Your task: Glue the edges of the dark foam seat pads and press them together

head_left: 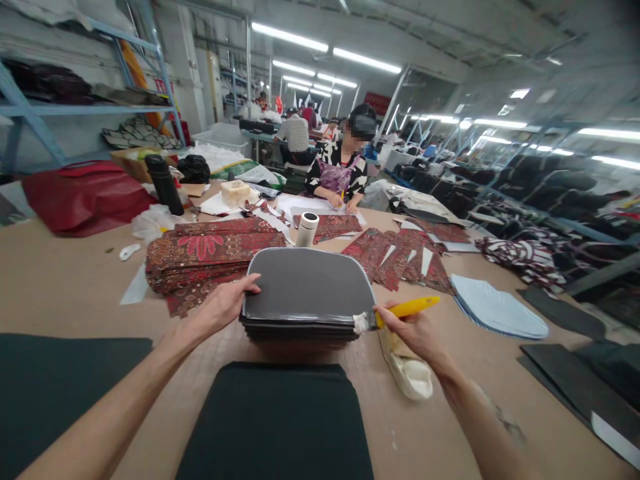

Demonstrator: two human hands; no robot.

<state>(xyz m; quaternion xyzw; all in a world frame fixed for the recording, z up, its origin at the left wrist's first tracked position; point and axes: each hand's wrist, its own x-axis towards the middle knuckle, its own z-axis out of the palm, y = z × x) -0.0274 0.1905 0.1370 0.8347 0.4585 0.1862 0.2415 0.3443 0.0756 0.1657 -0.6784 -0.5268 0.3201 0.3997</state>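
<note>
A stack of dark grey panels with rounded corners (310, 287) sits in front of me, its top panel rimmed by a pale, glossy strip. At its left edge, my left hand (234, 300) grips the panel with fingers closed at the border; some fingers are hidden. My right hand (413, 333) is closed around a yellow-handled paintbrush (415, 306). The brush's white-coated bristles touch the stack's front right corner. Below that hand lies an off-white container (413, 377), partly hidden, with pale stuff in it. Nearer to me lies a flat black panel (280, 423).
Patterned red-brown pieces (215, 250) are piled left, with more (395, 253) at right. A white bottle (307, 230) stands behind the stack. Light blue sheets (495, 307) lie right. Across the table (75, 287), a co-worker (343, 160) holds something yellow. A black flask (163, 185) leans at left.
</note>
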